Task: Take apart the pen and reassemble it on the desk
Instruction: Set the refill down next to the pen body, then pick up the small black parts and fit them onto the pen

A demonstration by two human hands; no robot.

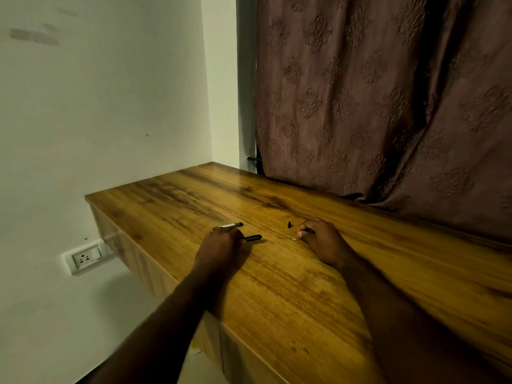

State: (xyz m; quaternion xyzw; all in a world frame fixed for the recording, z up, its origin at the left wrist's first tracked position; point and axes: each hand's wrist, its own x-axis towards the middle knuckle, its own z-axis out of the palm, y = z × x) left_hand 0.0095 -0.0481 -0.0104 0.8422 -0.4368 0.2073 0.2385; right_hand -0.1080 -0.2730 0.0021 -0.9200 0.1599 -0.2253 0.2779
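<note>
The pen lies in pieces on the wooden desk point(277, 273). A grey barrel point(228, 225) with a black end lies just beyond my left hand point(221, 245), whose fingertips touch it. A black cap point(253, 238) lies right of that hand. A small black end piece point(289, 224) stands alone on the wood. My right hand point(321, 239) pinches the thin refill point(289, 238), whose tip points left along the desk.
A patterned brown curtain point(388, 106) hangs behind the desk and drapes onto its back edge. A white wall point(110, 106) stands to the left, with a socket plate point(84, 257) below the desk's left edge.
</note>
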